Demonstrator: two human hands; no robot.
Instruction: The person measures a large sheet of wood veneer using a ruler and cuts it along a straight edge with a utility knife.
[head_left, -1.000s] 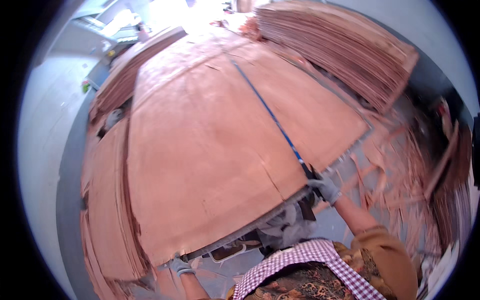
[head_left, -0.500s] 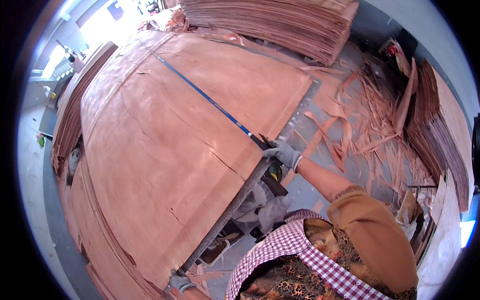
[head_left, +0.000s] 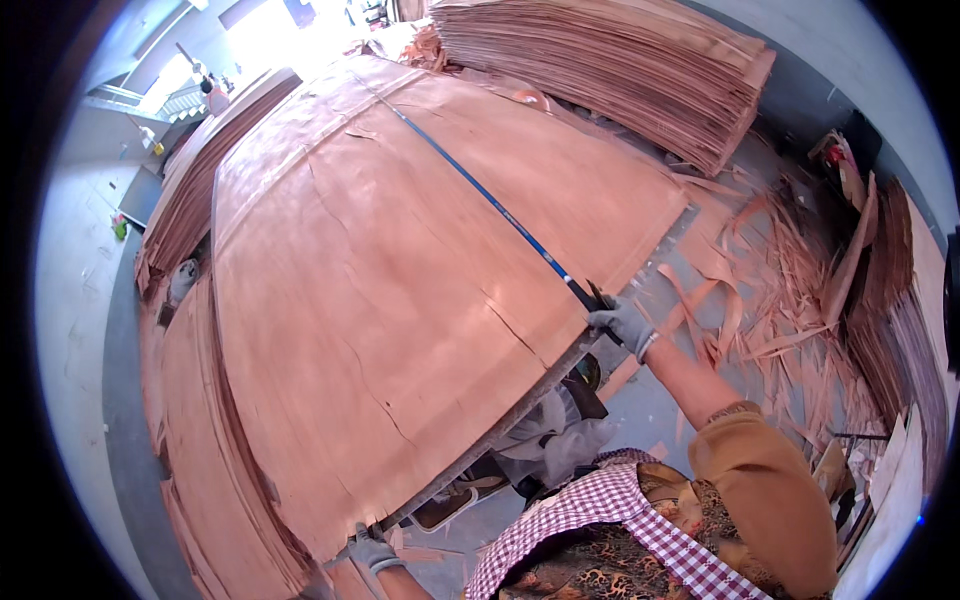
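A large reddish wood veneer sheet covers the work surface in front of me, with several dark cracks and wrinkles in it. My right hand, in a grey glove, grips the black handle end of a long thin blue pole at the sheet's near right edge. The pole lies slantwise over the sheet toward its far end. At the near left corner, my grey-gloved left hand pinches the sheet's edge. Part of its fingers is hidden below the edge.
Tall veneer stacks stand at the back, with another stack at far left. Torn veneer strips litter the floor on the right, near upright sheets. Plastic bags and shoes lie under the near edge.
The whole view has shifted, so the sheet and both hands appear farther right and slightly lower. My right hand still holds the pole; my left stays at the corner.
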